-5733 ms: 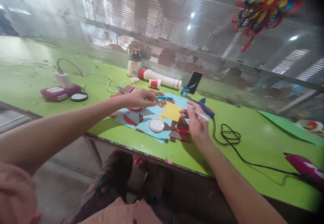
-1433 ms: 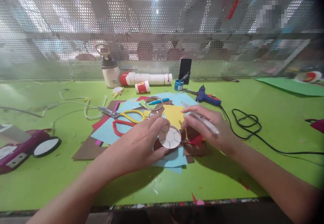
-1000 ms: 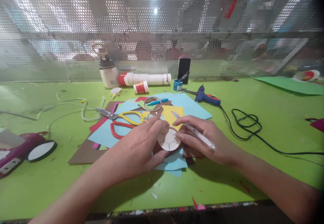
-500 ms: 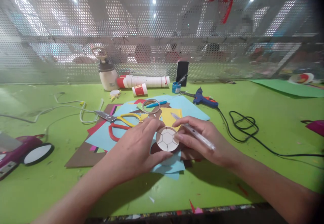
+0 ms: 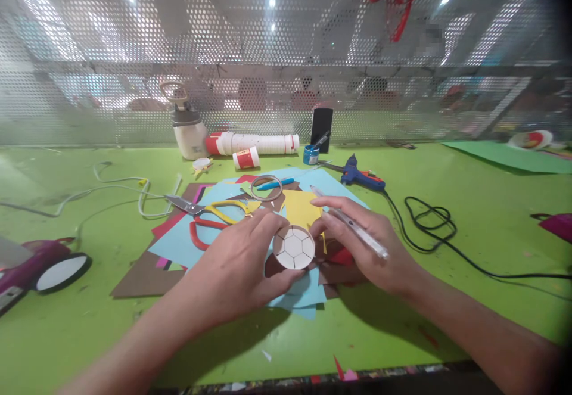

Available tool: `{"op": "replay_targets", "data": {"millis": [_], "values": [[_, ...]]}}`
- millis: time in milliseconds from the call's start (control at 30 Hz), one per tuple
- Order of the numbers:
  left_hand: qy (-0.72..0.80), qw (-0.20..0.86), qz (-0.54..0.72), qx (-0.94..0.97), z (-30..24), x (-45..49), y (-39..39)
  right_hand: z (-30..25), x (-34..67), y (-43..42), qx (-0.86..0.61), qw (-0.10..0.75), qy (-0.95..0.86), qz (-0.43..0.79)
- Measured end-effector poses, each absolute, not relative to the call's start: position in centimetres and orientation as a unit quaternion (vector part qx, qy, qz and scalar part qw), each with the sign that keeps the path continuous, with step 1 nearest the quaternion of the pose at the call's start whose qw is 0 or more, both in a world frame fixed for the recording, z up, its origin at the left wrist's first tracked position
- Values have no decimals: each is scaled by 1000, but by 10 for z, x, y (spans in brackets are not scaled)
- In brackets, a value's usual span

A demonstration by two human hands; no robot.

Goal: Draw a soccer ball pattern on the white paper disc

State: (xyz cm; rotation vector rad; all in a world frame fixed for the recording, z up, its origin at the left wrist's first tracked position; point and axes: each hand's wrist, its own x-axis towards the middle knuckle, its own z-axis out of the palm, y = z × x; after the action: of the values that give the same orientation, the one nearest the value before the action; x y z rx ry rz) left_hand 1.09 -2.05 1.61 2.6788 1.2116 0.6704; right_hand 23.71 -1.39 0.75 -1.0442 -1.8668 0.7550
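Note:
A round white paper disc (image 5: 294, 247) with a drawn hexagon pattern sits over a pile of coloured paper sheets (image 5: 187, 237). My left hand (image 5: 239, 264) grips the disc's left edge between thumb and fingers. My right hand (image 5: 361, 240) touches the disc's right edge with its fingertips and holds a clear pen (image 5: 353, 225) across the fingers, tip pointing up and left.
Yellow and red scissors (image 5: 210, 213), a tape ring (image 5: 266, 187) and a blue marker lie on the papers. A blue glue gun (image 5: 363, 174) with a black cord (image 5: 429, 222) is at right. A white bottle (image 5: 186, 127), tubes and a phone stand by the mesh wall.
Since a second ago both hands shifted slightly and the disc moved a little between them. My right fingers opened a bit along the pen. Much earlier, my left hand reached at the tape ring.

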Motion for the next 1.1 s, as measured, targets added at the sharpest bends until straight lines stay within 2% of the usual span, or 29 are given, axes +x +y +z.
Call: {"op": "replay_targets", "data": {"millis": [467,767,1100], "values": [[419,62,159,892,16,12,-16,5,240,-10,-435,423,-755,249],[459,59,88,882,18,14,-15,-1,241,-1,-446,415,-748,264],[459,83,102,878,16,14,-10,-2,241,0,-433,416,-755,265]]}}
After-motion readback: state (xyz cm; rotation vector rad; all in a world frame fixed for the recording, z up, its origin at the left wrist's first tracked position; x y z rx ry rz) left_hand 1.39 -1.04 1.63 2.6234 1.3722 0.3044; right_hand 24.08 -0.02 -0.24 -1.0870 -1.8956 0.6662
